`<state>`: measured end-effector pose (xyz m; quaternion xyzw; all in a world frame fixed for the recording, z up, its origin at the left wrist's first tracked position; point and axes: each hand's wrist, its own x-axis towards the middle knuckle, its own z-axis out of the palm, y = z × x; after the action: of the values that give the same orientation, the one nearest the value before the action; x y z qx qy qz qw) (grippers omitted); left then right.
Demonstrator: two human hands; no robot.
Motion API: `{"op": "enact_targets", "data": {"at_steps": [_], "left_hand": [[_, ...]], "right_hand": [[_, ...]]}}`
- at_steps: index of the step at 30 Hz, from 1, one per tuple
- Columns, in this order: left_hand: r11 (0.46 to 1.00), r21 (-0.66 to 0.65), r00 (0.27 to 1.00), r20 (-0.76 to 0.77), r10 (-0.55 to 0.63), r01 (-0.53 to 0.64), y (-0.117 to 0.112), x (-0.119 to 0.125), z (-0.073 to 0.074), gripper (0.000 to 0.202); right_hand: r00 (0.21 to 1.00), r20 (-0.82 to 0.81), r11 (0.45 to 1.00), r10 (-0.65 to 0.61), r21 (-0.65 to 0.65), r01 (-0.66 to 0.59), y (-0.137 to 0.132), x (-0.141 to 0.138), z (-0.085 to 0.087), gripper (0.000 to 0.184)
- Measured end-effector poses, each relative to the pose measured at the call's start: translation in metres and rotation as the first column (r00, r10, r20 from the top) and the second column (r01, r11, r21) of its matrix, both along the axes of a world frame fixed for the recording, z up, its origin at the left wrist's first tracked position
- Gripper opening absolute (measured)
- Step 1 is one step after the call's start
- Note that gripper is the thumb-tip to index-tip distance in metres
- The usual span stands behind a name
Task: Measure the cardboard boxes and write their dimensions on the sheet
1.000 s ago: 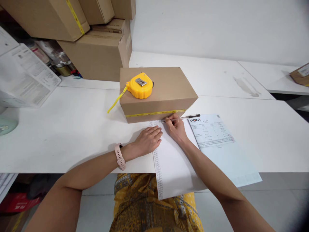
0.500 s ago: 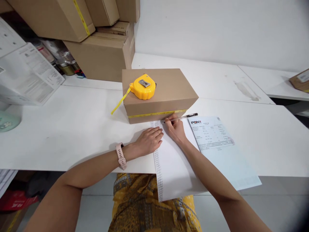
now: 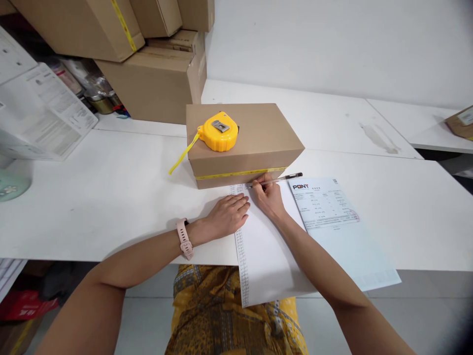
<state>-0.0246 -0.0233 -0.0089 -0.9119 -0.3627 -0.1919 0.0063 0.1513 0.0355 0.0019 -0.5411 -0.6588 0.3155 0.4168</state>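
My right hand (image 3: 269, 197) grips a pen (image 3: 290, 177), its tip down near the top of a white sheet of paper (image 3: 273, 266). Columns of small handwriting run along the sheet's left side. Flat across the paper's left edge lies my left hand (image 3: 229, 214), fingers stretched out, holding nothing. Just beyond both hands stands a closed cardboard box (image 3: 254, 133) with a yellow tape band. On its top rests a yellow tape measure (image 3: 220, 132) with a yellow strap hanging over the edge. To the right, a printed form (image 3: 325, 202) headed PONY lies partly beneath the white sheet or beside it; I cannot tell which.
Stacked cardboard boxes (image 3: 148, 84) rise at the back left against the wall. A white printed carton (image 3: 48, 113) and a pale green container (image 3: 14, 186) stand at the left. Another small box (image 3: 461, 123) sits at the far right. The white table (image 3: 417, 212) ends near my lap.
Almost nothing differs. The view has shifted very slightly; both hands, the pen and the papers keep their places.
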Motion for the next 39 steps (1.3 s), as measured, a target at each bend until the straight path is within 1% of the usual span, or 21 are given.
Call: {"op": "enact_targets", "data": {"at_steps": [6, 12, 18, 25, 29, 33, 39], "left_hand": [[1.0, 0.013, 1.0, -0.016, 0.0, 0.0, -0.0005, -0.0001, 0.0018, 0.029], [0.999, 0.039, 0.999, -0.034, 0.012, -0.011, 0.0001, -0.0002, -0.0007, 0.03], [1.0, -0.008, 1.0, -0.011, 0.003, -0.003, -0.0001, -0.0004, 0.0003, 0.03], [1.0, -0.014, 1.0, -0.017, 0.007, -0.007, 0.0002, -0.0004, 0.0012, 0.029], [1.0, 0.006, 1.0, -0.028, 0.014, -0.014, 0.0003, 0.0001, 0.0007, 0.029], [1.0, 0.008, 1.0, -0.013, 0.003, -0.003, 0.0, 0.0001, 0.0013, 0.03], [0.999, -0.045, 1.0, -0.003, 0.01, -0.011, -0.0003, -0.0003, 0.0019, 0.031]], "right_hand": [[1.0, -0.017, 1.0, -0.001, -0.006, 0.001, -0.0008, -0.0002, 0.0009, 0.019], [1.0, -0.004, 1.0, 0.008, -0.007, -0.008, -0.0007, -0.0012, 0.0024, 0.019], [1.0, -0.001, 1.0, 0.012, 0.007, -0.012, -0.001, -0.0011, 0.0019, 0.019], [1.0, -0.002, 1.0, 0.006, 0.009, -0.006, -0.0002, -0.0009, 0.001, 0.019], [1.0, -0.003, 1.0, -0.001, 0.012, 0.001, 0.0004, -0.0008, -0.0001, 0.019], [1.0, -0.019, 1.0, -0.003, -0.006, 0.003, -0.0004, -0.0009, 0.0009, 0.018], [1.0, -0.008, 0.999, -0.013, -0.034, 0.013, -0.0009, -0.0002, 0.0043, 0.017]]}}
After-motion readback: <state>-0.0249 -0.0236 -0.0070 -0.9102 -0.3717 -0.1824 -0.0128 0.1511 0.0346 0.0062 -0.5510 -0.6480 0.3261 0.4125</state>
